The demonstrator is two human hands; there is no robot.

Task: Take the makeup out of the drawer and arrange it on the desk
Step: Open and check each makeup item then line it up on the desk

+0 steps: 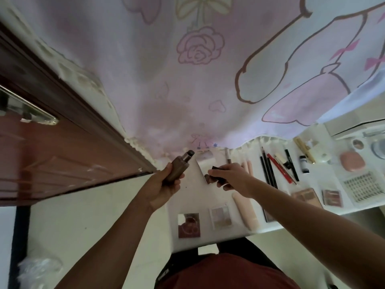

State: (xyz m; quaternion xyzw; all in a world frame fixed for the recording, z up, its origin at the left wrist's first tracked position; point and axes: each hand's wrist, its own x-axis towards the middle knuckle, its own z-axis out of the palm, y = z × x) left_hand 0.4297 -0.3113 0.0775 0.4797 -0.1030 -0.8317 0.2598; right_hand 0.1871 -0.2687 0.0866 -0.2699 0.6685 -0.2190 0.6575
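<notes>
**Curtain** (187, 80): thin pink-and-white fabric printed with rose and bow outlines. It hangs across the far side, down to the far edge of the surface.

**Door** (52, 159): glossy red-brown panel at the left.

**Surface** (200, 197): flat, white and smooth. It runs from the centre to the right.

**Left hand** (164, 184): over the left end of the surface. The fingers are clenched round the bottle (176, 167), a brown cylinder with a silver collar and a dark round top. The bottle is tilted, with its top pointing far-right, and is held clear of the surface.

**Right hand** (231, 178): just right of the bottle. The fingers are curled round a dark piece (215, 168), small and blocky; its exact shape cannot be told. A shiny curved sheet (205, 163) lies between the hands.

**Makeup laid on the surface:**
- Tube (245, 211): peach, smooth, with rounded ends, beside the right forearm.
- Lash tray (363, 188): clear, with rows of dark lashes, at the right.
- Square palettes (189, 225): two, glossy, at the near left.
- Brown palettes (332, 198): two, flat, left of the lash tray.
- Compact (352, 162): peach, rounded, on the far side of the lash tray.
- Pencils (268, 170): slim, black and red, side by side at the far centre.
</notes>
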